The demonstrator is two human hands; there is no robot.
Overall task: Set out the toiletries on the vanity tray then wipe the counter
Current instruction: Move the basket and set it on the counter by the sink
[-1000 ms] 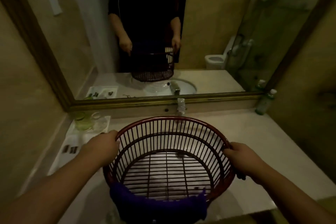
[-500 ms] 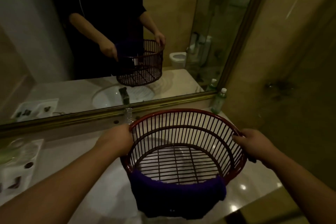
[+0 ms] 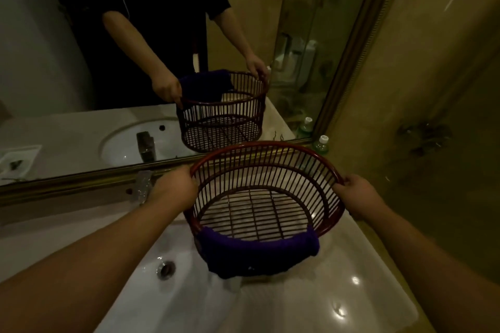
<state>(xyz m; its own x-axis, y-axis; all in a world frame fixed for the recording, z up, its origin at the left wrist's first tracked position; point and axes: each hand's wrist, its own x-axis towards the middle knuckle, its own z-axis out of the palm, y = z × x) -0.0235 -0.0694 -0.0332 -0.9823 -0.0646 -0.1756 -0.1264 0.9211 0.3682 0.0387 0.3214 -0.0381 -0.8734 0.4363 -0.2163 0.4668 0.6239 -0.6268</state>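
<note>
Both hands point(image 3: 176, 186) grip basket point(image 3: 266, 153) rim — cloth point(image 3: 257, 254) draped

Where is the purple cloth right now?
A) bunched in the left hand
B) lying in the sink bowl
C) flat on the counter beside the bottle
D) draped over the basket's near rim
D: the purple cloth hangs folded over the near rim of the basket, which the left hand and right hand grip at opposite sides.
</note>
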